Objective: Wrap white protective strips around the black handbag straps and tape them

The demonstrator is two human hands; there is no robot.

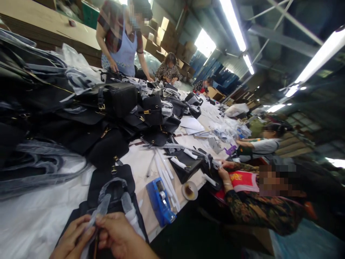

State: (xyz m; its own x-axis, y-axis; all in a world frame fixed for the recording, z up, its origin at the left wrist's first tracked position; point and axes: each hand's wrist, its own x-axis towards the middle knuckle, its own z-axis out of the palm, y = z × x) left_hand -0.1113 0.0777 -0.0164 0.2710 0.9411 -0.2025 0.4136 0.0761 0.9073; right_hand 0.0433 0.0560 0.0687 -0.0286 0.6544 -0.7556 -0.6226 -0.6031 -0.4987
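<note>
A black bag (93,189) with a gold buckle lies in front of me at the table's near edge. Its straps and handle are wrapped in translucent white film. My left hand (74,235) pinches one wrapped strap (104,207) from the left. On the same strap, my right hand (117,230) closes thumb against fingers from the right. A second wrapped strap (129,212) lies on the bag beside my right hand. Right of the bag stands a blue tape dispenser (159,201), touched by neither hand.
Black bags (118,100) are piled on the left and far side. White strips (168,172) and a round dish with a brown stain (189,190) lie near the table's right edge. A co-worker in a red apron (244,181) handles a bag on the right; other people work farther along.
</note>
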